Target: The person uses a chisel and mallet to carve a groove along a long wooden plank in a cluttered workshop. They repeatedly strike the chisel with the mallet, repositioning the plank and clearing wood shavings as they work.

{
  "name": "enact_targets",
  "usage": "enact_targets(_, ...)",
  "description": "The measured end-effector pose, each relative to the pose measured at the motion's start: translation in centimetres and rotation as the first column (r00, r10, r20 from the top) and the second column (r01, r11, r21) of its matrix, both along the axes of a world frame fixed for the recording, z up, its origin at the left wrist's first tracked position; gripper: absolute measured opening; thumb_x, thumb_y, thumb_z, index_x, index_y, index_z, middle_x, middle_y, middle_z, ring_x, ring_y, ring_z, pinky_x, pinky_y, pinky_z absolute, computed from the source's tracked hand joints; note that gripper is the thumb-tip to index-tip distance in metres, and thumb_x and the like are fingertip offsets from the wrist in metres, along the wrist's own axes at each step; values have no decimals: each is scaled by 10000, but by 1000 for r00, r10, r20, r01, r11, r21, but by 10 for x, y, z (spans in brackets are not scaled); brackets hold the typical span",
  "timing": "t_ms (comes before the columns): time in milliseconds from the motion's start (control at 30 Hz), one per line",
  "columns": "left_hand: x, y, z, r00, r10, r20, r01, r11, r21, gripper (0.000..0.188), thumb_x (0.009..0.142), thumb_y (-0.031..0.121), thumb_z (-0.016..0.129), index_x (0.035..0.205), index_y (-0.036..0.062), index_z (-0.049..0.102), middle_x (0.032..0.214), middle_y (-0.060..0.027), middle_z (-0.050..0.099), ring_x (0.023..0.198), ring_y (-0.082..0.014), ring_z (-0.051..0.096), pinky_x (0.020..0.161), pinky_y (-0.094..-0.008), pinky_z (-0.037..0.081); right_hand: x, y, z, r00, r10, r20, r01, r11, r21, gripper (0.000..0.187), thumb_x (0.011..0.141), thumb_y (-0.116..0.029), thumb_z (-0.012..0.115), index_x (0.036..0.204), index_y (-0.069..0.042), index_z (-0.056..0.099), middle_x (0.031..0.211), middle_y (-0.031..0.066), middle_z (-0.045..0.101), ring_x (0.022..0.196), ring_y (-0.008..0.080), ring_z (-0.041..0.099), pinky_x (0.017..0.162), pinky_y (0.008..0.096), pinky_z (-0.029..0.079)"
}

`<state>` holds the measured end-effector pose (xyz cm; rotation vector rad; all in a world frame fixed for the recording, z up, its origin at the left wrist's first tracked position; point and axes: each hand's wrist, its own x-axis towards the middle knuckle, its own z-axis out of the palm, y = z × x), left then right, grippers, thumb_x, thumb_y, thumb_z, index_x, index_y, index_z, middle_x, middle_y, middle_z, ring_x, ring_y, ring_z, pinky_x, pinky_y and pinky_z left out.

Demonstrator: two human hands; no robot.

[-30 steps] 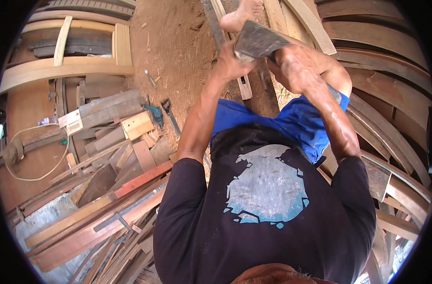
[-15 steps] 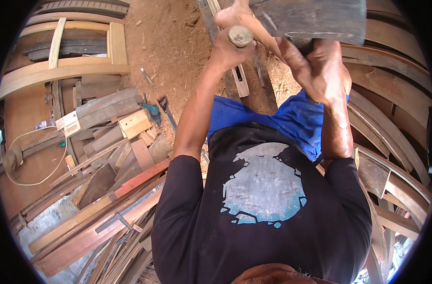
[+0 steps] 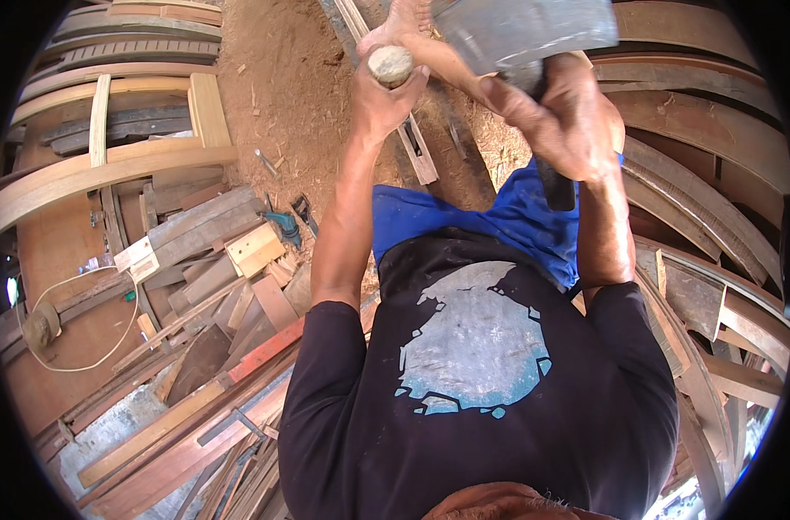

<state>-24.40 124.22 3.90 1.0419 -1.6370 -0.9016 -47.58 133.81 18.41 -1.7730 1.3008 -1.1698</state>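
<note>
My left hand [image 3: 379, 108] is closed around a chisel, whose round wooden handle end [image 3: 390, 65] faces up; its blade is hidden below my fist. Beneath that hand lies a narrow pale piece of wood [image 3: 423, 167] with a dark slot cut in it. My right hand [image 3: 577, 130] grips the black handle [image 3: 557, 189] of a tool with a broad, grey, flat head [image 3: 525, 33], which is blurred and cut off by the top edge. The head is held up to the right of the chisel, apart from it. My bare foot [image 3: 408, 19] is beyond my left hand.
A dark plank [image 3: 464, 156] lies under the slotted wood on sawdust-covered ground [image 3: 282, 95]. To the left are a pale wooden frame [image 3: 118, 178], a teal power tool [image 3: 284, 225] and heaped offcuts [image 3: 206, 282]. Curved boards [image 3: 698, 186] are stacked along the right.
My right hand has turned, tilting the broad-headed tool, and the lower end of its handle now shows. Both hands appear a little further left as the view shifted; the chisel remains gripped.
</note>
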Motion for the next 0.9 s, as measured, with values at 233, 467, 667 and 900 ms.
enact_targets(233, -17, -4, 13, 983, 29, 182, -25, 999, -25, 575, 853, 142, 818, 1293, -65, 512, 933, -102, 708, 732, -116, 701, 615, -271, 600, -32, 12, 24, 967, -204, 152, 207, 978, -5, 211, 911, -175, 779, 949, -1, 664, 714, 29, 650, 619, 96, 596, 583, 251, 453)
enact_targets(467, -26, -2, 14, 988, 76, 137, -76, 997, -4, 338, 782, 209, 847, 992, 19, 663, 895, -116, 739, 864, -209, 729, 796, -343, 583, -51, 10, 29, 942, -161, 293, 195, 977, -89, 184, 932, -108, 741, 1039, 29, 682, 749, 38, 636, 646, 103, 582, 611, 252, 444)
enact_targets(667, -29, 1, 7, 981, 32, 189, -44, 997, 58, 336, 781, 210, 819, 996, 12, 654, 899, -126, 737, 891, -219, 733, 812, -352, 583, -44, 5, 23, 943, -215, 254, 245, 965, -91, 205, 939, -157, 749, 1026, 19, 691, 739, 21, 638, 643, 97, 586, 606, 245, 453)
enact_targets(900, -52, 16, 16, 923, -49, 383, 40, 999, 31, 342, 772, 139, 780, 1058, -3, 660, 953, -154, 750, 928, -224, 733, 829, -348, 578, -18, -18, -42, 775, -52, -630, 6, 997, -75, 341, 898, -287, 752, 838, 40, 680, 655, 159, 653, 625, 294, 647, 622, 410, 546)
